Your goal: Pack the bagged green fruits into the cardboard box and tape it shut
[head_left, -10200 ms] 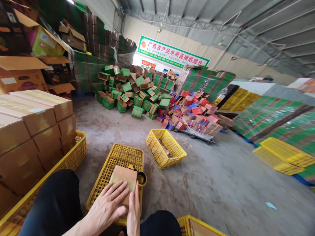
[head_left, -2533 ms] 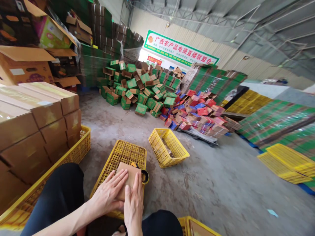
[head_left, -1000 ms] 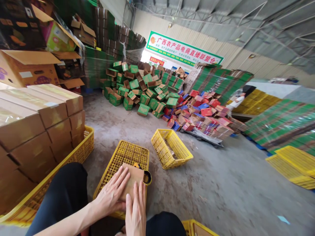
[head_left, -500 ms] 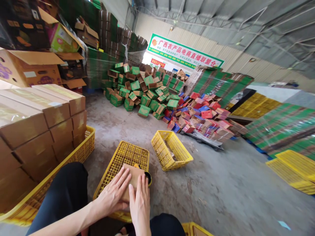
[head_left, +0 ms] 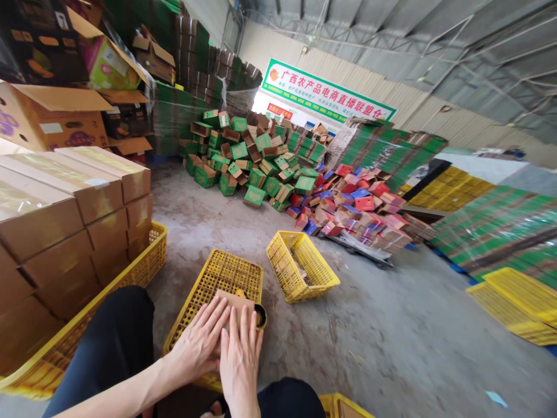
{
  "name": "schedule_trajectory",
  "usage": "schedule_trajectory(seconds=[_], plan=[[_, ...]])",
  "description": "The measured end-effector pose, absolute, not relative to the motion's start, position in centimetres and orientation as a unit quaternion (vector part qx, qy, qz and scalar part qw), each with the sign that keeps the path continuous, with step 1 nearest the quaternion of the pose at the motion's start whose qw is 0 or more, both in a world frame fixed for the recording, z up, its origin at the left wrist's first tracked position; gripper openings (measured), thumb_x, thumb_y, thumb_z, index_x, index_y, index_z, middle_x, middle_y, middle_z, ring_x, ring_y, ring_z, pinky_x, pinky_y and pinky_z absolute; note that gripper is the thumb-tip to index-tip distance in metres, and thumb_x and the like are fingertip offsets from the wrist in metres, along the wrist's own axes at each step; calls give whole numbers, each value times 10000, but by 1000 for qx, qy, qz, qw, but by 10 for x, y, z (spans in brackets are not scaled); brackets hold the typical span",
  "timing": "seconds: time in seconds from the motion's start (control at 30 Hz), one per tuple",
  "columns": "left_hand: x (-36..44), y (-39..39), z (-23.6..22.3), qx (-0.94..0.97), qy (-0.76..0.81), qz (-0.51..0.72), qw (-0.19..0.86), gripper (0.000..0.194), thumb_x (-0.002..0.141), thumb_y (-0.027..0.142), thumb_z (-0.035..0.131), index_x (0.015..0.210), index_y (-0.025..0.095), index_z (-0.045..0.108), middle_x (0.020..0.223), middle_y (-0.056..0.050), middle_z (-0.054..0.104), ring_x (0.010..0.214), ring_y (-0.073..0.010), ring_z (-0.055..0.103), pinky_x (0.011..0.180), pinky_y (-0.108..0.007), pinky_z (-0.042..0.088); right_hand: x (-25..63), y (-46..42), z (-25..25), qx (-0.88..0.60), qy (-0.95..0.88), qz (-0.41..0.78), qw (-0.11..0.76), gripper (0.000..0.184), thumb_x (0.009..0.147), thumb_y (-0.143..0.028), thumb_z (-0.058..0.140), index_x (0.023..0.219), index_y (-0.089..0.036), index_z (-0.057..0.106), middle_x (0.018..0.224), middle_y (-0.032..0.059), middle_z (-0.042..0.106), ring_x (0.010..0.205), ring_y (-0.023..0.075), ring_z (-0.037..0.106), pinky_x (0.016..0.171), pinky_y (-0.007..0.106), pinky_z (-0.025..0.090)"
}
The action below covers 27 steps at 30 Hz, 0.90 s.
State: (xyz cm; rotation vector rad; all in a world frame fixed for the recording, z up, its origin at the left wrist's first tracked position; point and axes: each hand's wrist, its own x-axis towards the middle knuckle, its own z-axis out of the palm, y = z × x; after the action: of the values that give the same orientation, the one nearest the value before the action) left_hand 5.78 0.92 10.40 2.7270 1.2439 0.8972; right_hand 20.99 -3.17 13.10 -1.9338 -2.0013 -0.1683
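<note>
A small brown cardboard box point(head_left: 236, 300) rests on an upturned yellow plastic crate point(head_left: 226, 270) between my knees. My left hand point(head_left: 198, 342) lies over the box's left side with the fingers stretched out. Flat across its top and right side is my right hand point(head_left: 240, 351), fingers extended and slightly apart. Together the hands cover most of the box, so only its far end shows. Just beyond the box's right far corner lies a tape dispenser point(head_left: 260, 316) with a dark roll, partly hidden by the box and my right hand.
On my left, taped cartons point(head_left: 65, 226) are stacked in a yellow crate point(head_left: 159, 247). Ahead stands another yellow crate point(head_left: 300, 270) with some scraps inside. Green boxes point(head_left: 255, 194) and red and blue boxes point(head_left: 348, 203) lie heaped farther off. A crate edge point(head_left: 343, 403) shows beside my right knee.
Both hands stay on the box throughout. My right hand has shifted from the box's right side to lie farther over its top. The head view has turned slightly left since the first frame.
</note>
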Motion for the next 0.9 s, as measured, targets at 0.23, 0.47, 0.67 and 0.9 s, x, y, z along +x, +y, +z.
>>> schedule_trajectory(seconds=[0.23,0.47,0.67,0.9], plan=[[57,7,108,875,412,255,-14,826,908,372,566,1657,170,282,1724,-124,232,1597,-362,189,1286,-549,169,203,-46,135,-678,-711,-44,179,532,1072,-484,372,1583,-347,422,1604,74,460,1483,418,434,1163,793,293],[57,6,108,878,418,233,1,886,880,285,523,1681,161,164,1734,-137,179,1607,-360,139,1276,-576,162,194,-66,123,-685,-689,-41,234,513,1052,-559,394,1495,-364,566,1518,42,576,1403,391,547,1213,724,298],[58,7,105,875,422,236,-6,898,866,261,529,1680,147,167,1736,-137,164,1610,-358,125,1274,-579,162,189,-67,126,-687,-686,-32,237,471,1068,-499,373,1430,-354,639,1472,27,623,1386,365,572,1225,686,313],[57,9,104,882,415,222,-1,866,851,271,561,1657,143,269,1730,-144,190,1612,-374,89,1270,-609,151,189,-54,135,-685,-691,-27,230,485,1093,-418,313,1468,-316,602,1497,30,601,1429,318,535,1236,629,334]])
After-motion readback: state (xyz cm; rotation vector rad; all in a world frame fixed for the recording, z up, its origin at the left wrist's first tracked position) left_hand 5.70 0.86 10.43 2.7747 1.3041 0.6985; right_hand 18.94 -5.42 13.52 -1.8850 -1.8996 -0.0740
